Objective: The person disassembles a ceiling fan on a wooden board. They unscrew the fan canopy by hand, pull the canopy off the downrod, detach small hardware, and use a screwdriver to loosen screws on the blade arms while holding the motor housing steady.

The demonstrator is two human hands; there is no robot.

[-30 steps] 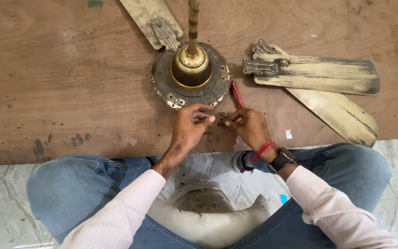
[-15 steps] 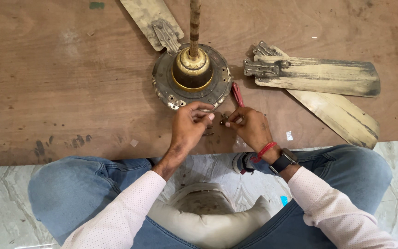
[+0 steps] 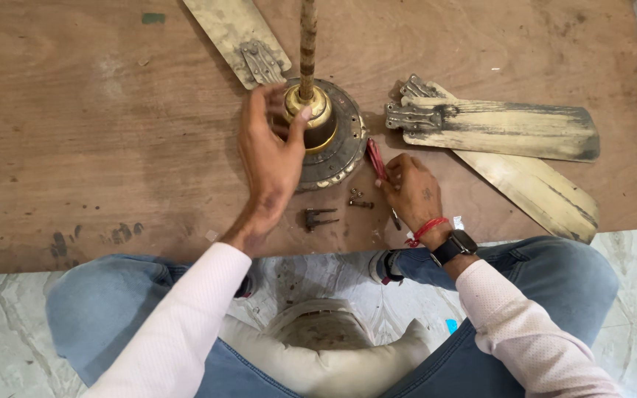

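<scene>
fan motor (image 3: pixel 331 140) | brass, grimy, upright on board; red screwdriver (image 3: pixel 374 158) beside

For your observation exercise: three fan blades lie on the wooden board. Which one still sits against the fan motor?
The blade at the top left: its metal bracket meets the fan motor. The two blades on the right lie apart, stacked.

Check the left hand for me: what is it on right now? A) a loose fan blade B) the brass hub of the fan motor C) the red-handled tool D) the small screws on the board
B: the left hand wraps over the brass hub of the fan motor.
</scene>
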